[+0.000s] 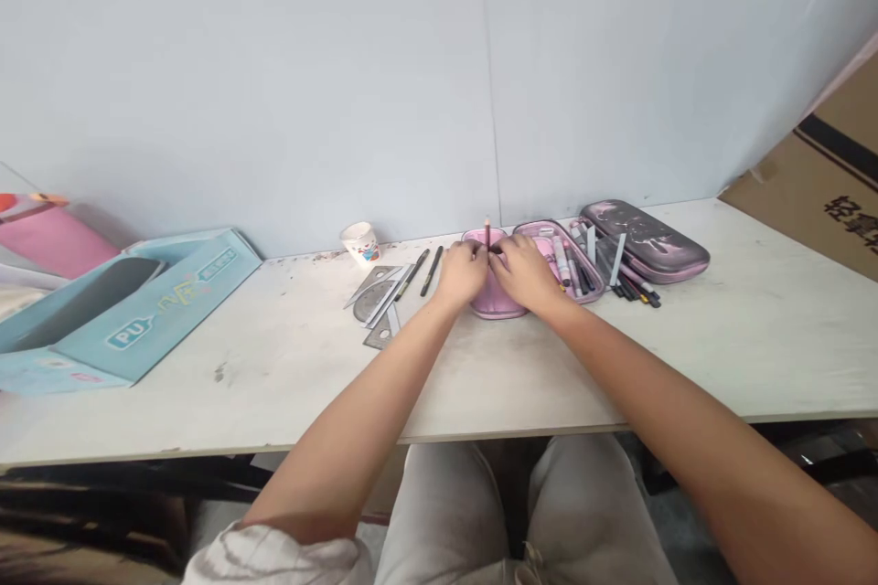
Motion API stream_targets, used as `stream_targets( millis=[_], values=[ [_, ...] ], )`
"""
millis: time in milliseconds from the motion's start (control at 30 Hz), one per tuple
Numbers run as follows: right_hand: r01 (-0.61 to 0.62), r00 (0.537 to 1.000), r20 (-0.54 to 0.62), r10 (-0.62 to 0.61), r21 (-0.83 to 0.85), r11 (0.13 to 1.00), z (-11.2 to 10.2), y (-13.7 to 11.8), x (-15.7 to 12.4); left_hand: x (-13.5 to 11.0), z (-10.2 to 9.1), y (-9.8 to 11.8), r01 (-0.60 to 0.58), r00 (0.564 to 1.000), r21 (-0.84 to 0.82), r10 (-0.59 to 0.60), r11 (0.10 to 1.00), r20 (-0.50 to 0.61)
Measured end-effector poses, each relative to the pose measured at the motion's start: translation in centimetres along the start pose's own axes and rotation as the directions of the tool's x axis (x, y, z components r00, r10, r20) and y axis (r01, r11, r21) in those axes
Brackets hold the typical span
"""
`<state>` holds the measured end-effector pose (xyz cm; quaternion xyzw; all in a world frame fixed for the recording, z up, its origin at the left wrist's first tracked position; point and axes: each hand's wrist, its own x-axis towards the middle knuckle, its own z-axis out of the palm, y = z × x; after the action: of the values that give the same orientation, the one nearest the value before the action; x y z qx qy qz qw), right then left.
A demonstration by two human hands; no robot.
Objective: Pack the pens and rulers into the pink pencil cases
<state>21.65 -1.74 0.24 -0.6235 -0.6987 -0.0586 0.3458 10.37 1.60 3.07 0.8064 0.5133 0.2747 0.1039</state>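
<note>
Smudged pale desk [294, 393], grey wall [288, 64]. Blue box [171, 315] reads "PU", carton [809, 178] "轻拿". Left hand [465, 273] and right hand [524, 271] at upright pencil [487, 230], pink case [495, 303]; can't tell who's pinching.

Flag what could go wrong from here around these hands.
The brown pencil, upright between the left hand and right hand, might slip or tip over the open pink pencil case. The set square lies close by the left forearm and could get nudged. The two dark pens could roll if brushed.
</note>
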Motion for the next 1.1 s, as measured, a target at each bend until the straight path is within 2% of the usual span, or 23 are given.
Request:
stream_targets(
  millis=[133,233,300,400,533,700,867,933,1033,1100],
  values=[
    [-0.065,0.993,-0.104,0.056,-0.084,0.994,-2.2,4.1,-2.5,0.0,2.6,3.9,-0.141,0.986,0.062,0.135,0.988,0.1],
    [-0.176,0.978,-0.134,0.16,-0.115,0.978,-3.5,6.0,-3.4,0.1,4.2,6.1,-0.173,0.976,0.1,0.157,0.98,0.148],
    [-0.222,0.972,-0.112,0.208,-0.138,0.965,-4.0,6.4,-3.5,0.3,4.7,6.8,-0.168,0.977,0.124,0.147,0.978,0.157],
    [-0.226,0.974,-0.033,0.224,-0.187,0.956,-4.1,6.3,-3.4,0.4,4.9,6.5,-0.162,0.975,0.17,0.131,0.972,0.181],
    [-0.218,0.973,0.022,0.23,-0.242,0.945,-3.8,6.1,-3.7,-0.2,4.0,4.6,-0.171,0.973,0.193,0.134,0.966,0.191],
    [-0.218,0.974,-0.01,0.225,-0.292,0.931,-3.4,6.5,-4.2,-1.1,1.8,1.6,-0.123,0.991,0.306,0.101,0.944,0.086],
    [-0.188,0.982,-0.06,0.178,-0.334,0.924,-3.0,6.6,-4.5,-2.1,-0.8,-3.3,-0.021,0.987,0.584,0.109,0.812,-0.117],
    [-0.168,0.985,-0.087,0.147,-0.349,0.922,-2.8,6.6,-4.7,-2.8,-1.5,-5.6,0.024,0.981,0.655,0.108,0.755,-0.161],
    [-0.14,0.988,-0.111,0.107,-0.36,0.923,-2.6,6.6,-4.9,-3.6,-1.7,-8.5,0.047,0.99,0.689,0.056,0.723,-0.126],
    [-0.125,0.989,-0.116,0.089,-0.354,0.927,-2.6,6.2,-4.8,-3.8,-1.4,-9.5,0.049,0.995,0.665,0.022,0.745,-0.098]
  ],
)
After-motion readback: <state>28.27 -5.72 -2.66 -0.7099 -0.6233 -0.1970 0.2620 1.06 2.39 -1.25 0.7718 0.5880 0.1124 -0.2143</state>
